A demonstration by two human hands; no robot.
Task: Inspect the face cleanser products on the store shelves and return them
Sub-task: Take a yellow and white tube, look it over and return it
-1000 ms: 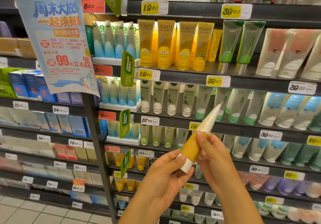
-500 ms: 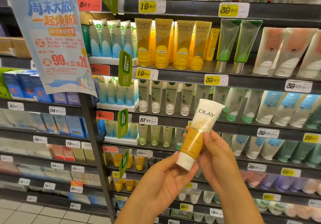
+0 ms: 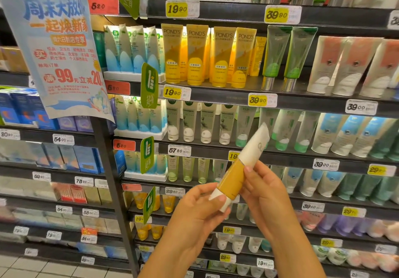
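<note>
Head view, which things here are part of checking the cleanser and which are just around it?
In the job:
- white and yellow tube, held tilted
- left hand, fingertips on its cap end
- right hand, gripping its middle

Just around:
- yellow Pond's tubes
- green tubes
- hanging promotion poster
- price tags such as 19.90

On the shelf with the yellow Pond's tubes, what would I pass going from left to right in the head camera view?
Blue-and-white tubes → yellow Pond's tubes → two green tubes with silver caps → white tubes with coral tops.
</note>
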